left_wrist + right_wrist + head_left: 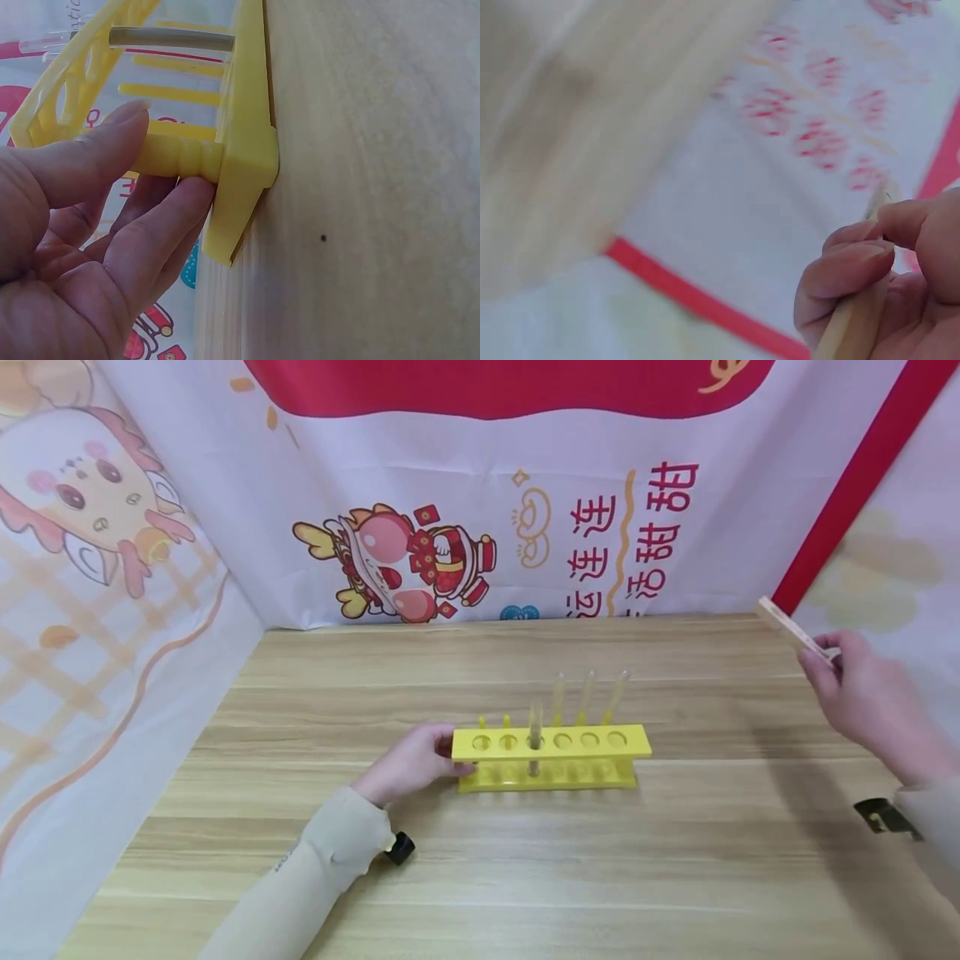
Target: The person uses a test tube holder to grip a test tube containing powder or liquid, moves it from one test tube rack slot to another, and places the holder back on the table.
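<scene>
My left hand [416, 760] grips the left end of a yellow test tube rack [555, 743] standing on the table. In the left wrist view, thumb and fingers [161, 240] close round the rack's end post [180, 155]. One test tube [535, 722] with a greyish lower part stands in a hole of the rack. Three clear test tubes [587, 689] sit over the pegs along the back. Out at the far right, raised above the table, my right hand [862, 693] pinches a slim wooden test tube clamp [787, 625], its far end pointing up and left.
The wood-grain table [360, 893] ends at a white printed cloth [450, 460] with red lettering behind it. Another printed cloth [90, 610] hangs on the left. Dark bands [401, 848] are worn at both wrists.
</scene>
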Available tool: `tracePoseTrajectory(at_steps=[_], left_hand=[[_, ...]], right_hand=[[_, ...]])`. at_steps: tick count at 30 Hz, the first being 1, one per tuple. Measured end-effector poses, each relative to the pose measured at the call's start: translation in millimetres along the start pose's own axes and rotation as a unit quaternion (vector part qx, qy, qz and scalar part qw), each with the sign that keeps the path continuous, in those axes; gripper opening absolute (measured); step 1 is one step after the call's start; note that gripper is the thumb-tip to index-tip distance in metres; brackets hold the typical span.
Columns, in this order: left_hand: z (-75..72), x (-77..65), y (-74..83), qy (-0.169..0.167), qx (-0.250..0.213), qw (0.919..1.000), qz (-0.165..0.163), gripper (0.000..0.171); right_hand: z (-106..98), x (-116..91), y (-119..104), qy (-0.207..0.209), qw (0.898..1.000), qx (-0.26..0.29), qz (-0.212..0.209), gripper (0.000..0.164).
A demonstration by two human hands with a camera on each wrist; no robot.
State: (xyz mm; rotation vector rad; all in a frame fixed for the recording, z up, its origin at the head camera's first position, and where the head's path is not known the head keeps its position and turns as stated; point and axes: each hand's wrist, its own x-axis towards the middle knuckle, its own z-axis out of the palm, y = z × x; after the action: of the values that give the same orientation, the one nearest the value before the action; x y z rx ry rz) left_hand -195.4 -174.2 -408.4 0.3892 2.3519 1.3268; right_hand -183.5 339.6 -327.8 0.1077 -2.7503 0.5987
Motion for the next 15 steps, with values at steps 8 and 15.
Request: tracePoseTrajectory(at_steps=[8,15], left_hand=[[-2.2,2.1,-0.3,-0.007,0.014,0.9998,0.014,0.029],[-0.7,2.8,0.7,-0.004,0.013,0.9999,0.007,0.032]], right_hand=[[-19.3,-18.5,-80.9,0.044,0.994,-0.009,-0.099,0.015],[-3.8,-31.8,-133.1,0.041,0.975,-0.025,-0.217,0.013]])
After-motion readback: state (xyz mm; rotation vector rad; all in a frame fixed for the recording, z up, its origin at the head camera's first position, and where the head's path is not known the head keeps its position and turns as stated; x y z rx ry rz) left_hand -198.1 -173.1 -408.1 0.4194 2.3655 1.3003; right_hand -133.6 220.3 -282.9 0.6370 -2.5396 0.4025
